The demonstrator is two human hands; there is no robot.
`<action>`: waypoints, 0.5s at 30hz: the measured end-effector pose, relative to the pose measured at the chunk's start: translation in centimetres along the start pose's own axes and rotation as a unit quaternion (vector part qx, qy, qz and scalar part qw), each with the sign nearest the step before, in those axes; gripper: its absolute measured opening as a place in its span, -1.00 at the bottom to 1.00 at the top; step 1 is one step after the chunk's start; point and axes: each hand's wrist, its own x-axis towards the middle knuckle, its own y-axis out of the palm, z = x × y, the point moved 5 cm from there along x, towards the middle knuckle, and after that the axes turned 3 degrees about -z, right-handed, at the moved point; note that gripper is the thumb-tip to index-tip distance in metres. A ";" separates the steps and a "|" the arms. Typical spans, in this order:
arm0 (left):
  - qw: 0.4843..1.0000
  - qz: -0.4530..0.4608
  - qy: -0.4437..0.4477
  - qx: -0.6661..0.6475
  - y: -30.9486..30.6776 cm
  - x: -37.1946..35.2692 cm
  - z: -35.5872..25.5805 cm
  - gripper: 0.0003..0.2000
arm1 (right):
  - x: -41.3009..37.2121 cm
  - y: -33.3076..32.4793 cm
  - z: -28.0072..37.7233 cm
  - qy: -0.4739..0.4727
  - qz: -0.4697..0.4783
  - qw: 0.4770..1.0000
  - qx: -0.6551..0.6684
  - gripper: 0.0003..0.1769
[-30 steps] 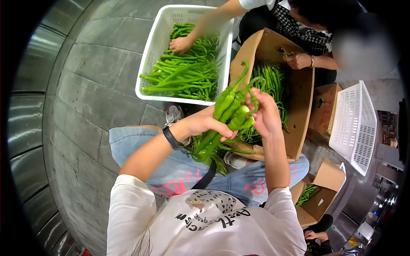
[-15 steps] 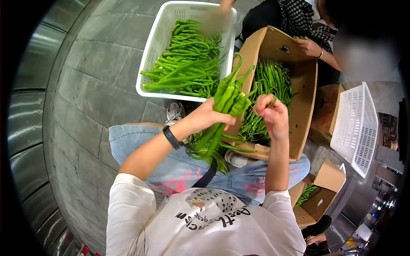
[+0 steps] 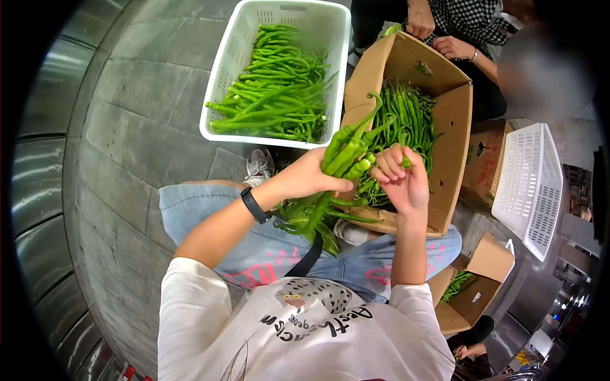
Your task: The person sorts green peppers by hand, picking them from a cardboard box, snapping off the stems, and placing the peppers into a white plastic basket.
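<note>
My left hand (image 3: 316,176), with a dark band on its wrist, is wrapped round a bunch of green peppers (image 3: 346,154). Their stem ends point up and to the right. Close on the right, my right hand (image 3: 401,176) has its fingers pinched on a small green piece (image 3: 406,162). Both hands are over the near left edge of a cardboard box (image 3: 454,140) that holds many green peppers (image 3: 410,114). Beyond my left hand, a white basket (image 3: 212,95) holds long green peppers (image 3: 279,89) lying mostly side by side.
A co-worker's hands (image 3: 438,35) are at the box's far edge. To the right are another carton (image 3: 486,155), a tilted white basket (image 3: 530,184) and a smaller open box (image 3: 486,270) with peppers. Grey tiles (image 3: 140,127) cover the floor at left.
My right hand has shifted slightly, its pinch now near the held peppers' stem ends. The blurred hand over the white basket is gone from there, and two co-worker hands show at the box's far edge.
</note>
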 end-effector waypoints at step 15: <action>0.989 0.093 -0.082 0.084 0.8 -0.2 1.2 -0.58 | -0.4 1.3 0.6 -0.118 -0.113 0.944 -0.287 -0.76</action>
